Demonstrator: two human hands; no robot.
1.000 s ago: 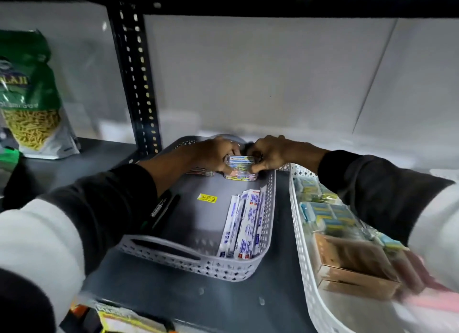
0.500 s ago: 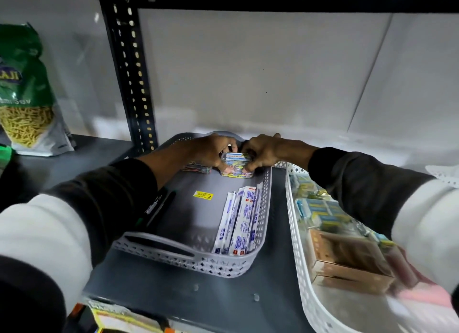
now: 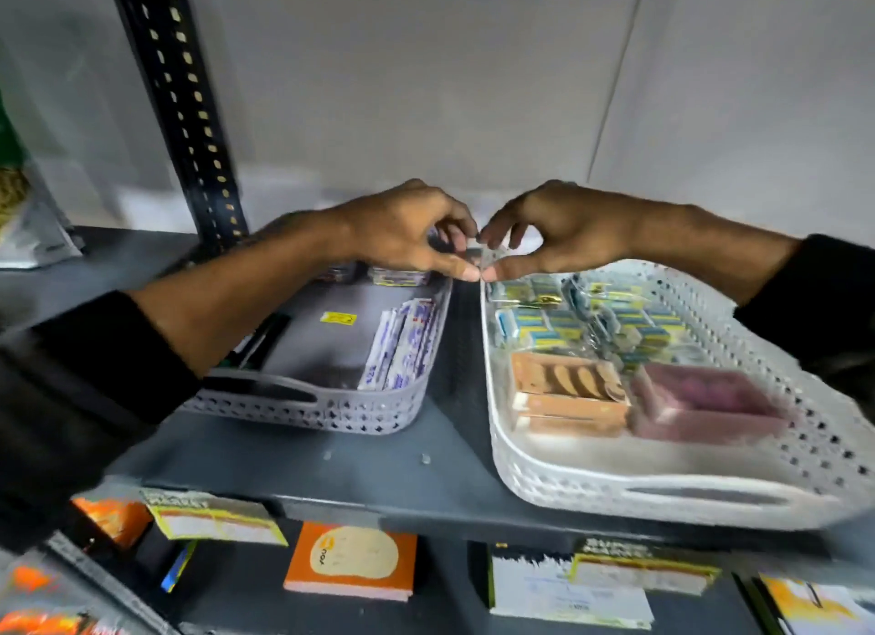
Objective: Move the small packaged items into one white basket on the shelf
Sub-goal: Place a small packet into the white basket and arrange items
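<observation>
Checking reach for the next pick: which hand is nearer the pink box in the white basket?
Right. The right hand is above the white basket's far end, beyond the pink box; the left hand is over the grey basket.

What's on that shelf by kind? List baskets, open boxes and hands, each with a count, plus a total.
Baskets: 2, the gray basket and the white basket
Open boxes: 2, the brown box and the pink box
Hands: 2, the left hand and the right hand
Total: 6
</observation>
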